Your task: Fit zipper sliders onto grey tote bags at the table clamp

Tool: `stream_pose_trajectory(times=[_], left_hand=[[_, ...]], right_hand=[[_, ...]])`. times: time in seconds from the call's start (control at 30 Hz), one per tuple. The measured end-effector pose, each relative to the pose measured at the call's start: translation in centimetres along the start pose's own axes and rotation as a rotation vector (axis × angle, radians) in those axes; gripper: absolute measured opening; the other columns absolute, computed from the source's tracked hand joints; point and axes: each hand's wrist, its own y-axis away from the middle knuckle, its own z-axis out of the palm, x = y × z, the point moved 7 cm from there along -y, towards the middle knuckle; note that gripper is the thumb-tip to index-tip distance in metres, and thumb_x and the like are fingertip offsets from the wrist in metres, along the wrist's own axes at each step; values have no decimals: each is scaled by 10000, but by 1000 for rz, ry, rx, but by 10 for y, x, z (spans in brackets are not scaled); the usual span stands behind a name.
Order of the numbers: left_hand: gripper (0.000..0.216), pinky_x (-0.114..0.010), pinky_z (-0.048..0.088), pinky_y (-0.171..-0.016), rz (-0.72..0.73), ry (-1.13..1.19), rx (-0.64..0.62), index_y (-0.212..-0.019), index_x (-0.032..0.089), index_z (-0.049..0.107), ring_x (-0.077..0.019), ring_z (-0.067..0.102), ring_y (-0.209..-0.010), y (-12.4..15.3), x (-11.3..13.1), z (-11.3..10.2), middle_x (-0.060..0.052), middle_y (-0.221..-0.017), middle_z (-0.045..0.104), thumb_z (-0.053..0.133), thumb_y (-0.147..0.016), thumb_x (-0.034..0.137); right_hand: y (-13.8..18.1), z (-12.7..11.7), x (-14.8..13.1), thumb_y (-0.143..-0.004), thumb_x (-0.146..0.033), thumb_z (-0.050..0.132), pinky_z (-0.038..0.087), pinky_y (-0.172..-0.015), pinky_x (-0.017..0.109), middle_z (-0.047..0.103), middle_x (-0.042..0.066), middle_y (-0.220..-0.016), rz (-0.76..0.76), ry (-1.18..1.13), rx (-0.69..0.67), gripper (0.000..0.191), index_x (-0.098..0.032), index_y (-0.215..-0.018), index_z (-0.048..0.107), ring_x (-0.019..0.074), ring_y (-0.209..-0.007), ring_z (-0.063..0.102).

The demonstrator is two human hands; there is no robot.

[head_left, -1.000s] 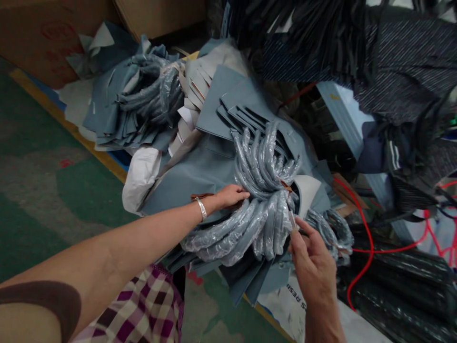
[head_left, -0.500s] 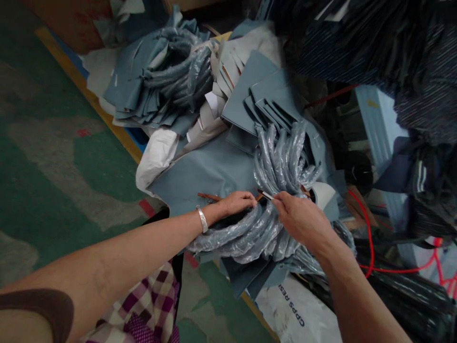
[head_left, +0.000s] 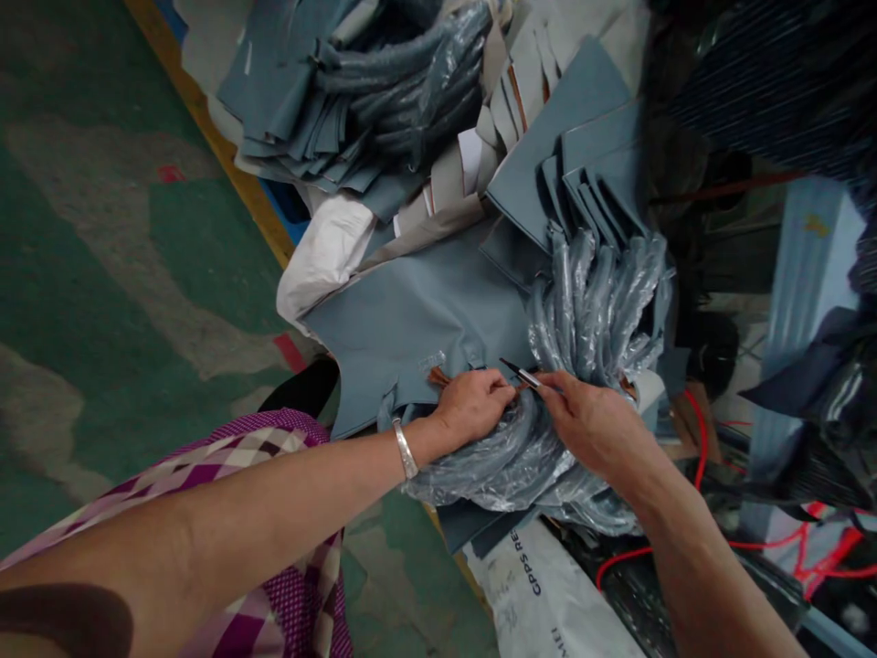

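Note:
My left hand [head_left: 478, 402], with a silver bracelet [head_left: 404, 448] at the wrist, is closed on a brown strip [head_left: 438, 376] that shows on both sides of the fingers. Close by on its right, my right hand [head_left: 582, 416] grips a slim pointed tool [head_left: 524, 375] with a dark tip and a pale shaft; its exact kind is unclear. Both hands are over a bundle of plastic-wrapped handles [head_left: 493, 461]. These belong to grey-blue leather-like bags, one with a broad flat panel [head_left: 411, 311]. More wrapped handles [head_left: 593, 292] rise just beyond my right hand.
Another stack of grey-blue bags [head_left: 288, 100] lies at the upper left beside a white sack [head_left: 329, 247]. A printed white sack [head_left: 541, 594] is below. Red tubing [head_left: 699, 439] and a light-blue metal beam [head_left: 798, 302] are on the right. Green floor [head_left: 198, 256] extends left.
The view has shifted, so the bags appear lower and farther right. My hands stay close together at the brown strip. The tool's tip now points up and left, over the flat panel.

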Motion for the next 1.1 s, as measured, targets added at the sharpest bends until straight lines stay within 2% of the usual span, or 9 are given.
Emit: stream_pose_trajectory(times=[0.13,0.27,0.37,0.5,0.57,0.67,0.77,0.93,1.1], left_hand=[[225,-250,383,-639,21,-1,56,-750,180,636,-144,569,-671,8,11,-15,14,-682,637,524,-906,297],[224,-255,358,-629,51,-16,91,-740,175,607,-137,541,-631,10,16,-22,18,-645,598,521,-918,280],[228,-255,343,-630,78,-28,94,-727,179,592,-130,528,-621,10,22,-26,26,-638,586,523,-923,272],[242,-254,325,-616,116,-29,128,-708,183,565,-117,479,-574,12,31,-29,41,-584,520,516,-928,269],[251,-255,317,-611,137,-38,161,-702,182,552,-113,464,-563,14,34,-28,43,-577,501,505,-933,267],[262,-259,321,-624,166,-71,182,-707,180,545,-117,483,-584,15,35,-26,37,-598,513,488,-942,279],[256,-260,336,-638,172,-83,175,-726,179,560,-122,509,-606,14,36,-25,31,-618,542,490,-944,294],[238,-254,344,-635,158,-74,161,-730,179,575,-118,511,-594,13,36,-27,36,-602,543,512,-933,288],[261,-252,351,-637,136,-61,130,-723,185,567,-124,524,-608,14,37,-26,31,-612,558,491,-938,310]], right_hand=[[1,-4,6,-976,-358,374,403,-687,356,744,82,-838,-33,91,-14,339,-244,-1183,618,304,-805,718],[-1,-12,5,-980,-366,363,437,-717,359,756,98,-934,-43,132,-56,373,-239,-1194,641,303,-877,717],[-2,-20,2,-982,-351,365,454,-709,351,757,84,-904,-49,141,-75,374,-233,-1173,664,285,-858,720],[1,-33,0,-977,-343,383,490,-755,370,767,67,-940,-73,129,-49,368,-255,-1130,706,294,-912,725],[4,-39,1,-973,-342,394,512,-777,375,770,55,-977,-94,92,-16,377,-278,-1173,707,289,-938,726],[9,-46,6,-974,-358,395,534,-722,373,774,52,-921,-102,103,18,402,-312,-1256,677,278,-865,738],[15,-45,13,-978,-367,374,538,-692,383,772,64,-873,-85,158,-10,422,-317,-1282,663,285,-821,739],[19,-37,16,-996,-365,328,539,-752,435,769,82,-917,-44,243,-4,457,-311,-1369,585,323,-893,730],[20,-29,15,-1005,-387,331,530,-688,420,762,89,-855,17,390,-65,461,-341,-1420,526,326,-821,729]])
